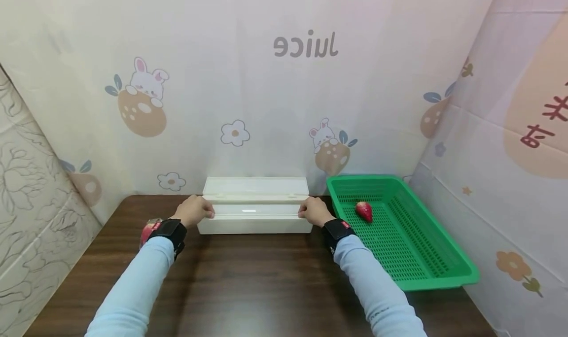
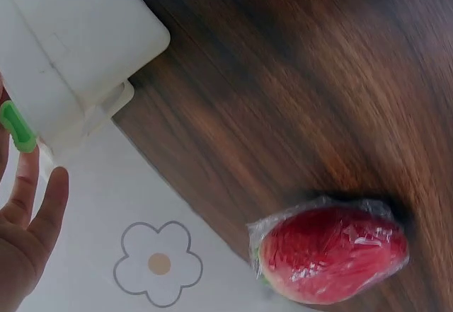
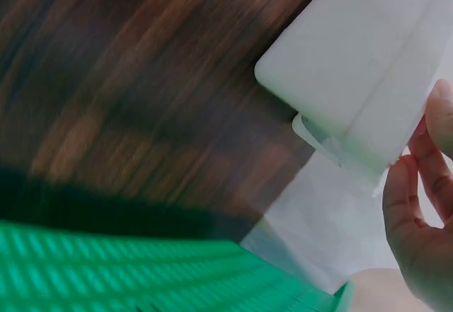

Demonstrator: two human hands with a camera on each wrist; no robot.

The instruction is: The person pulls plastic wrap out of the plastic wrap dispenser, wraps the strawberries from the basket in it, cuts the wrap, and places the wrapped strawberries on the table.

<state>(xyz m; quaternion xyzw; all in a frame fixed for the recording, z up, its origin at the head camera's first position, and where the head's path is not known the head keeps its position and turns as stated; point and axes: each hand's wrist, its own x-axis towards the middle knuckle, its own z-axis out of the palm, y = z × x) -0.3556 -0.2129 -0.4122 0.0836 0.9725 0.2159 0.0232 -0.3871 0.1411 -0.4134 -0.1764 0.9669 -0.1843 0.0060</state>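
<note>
Left hand (image 1: 193, 211): at the left end of the white box (image 1: 255, 226). Thumb and forefingers are drawn together in a pinch at its upper edge, apparently on clear film (image 3: 362, 174); the outer fingers stand spread. A green slider (image 2: 18, 128) lies right at the fingertips.

Right hand (image 1: 316, 211): at the opposite end of the same box, thumb and fingers likewise brought together in a pinch, apparently on the film's edge. The exact contact is partly hidden in the right wrist view.

The box rests on the table (image 1: 248, 287), near its far edge, between the two hands, with its lid (image 1: 255, 185) raised at the back. A film-wrapped red fruit (image 2: 329, 255) lies on the table beside the left wrist. To the right stands a green basket (image 1: 439, 284), holding one red strawberry (image 1: 364, 212).
</note>
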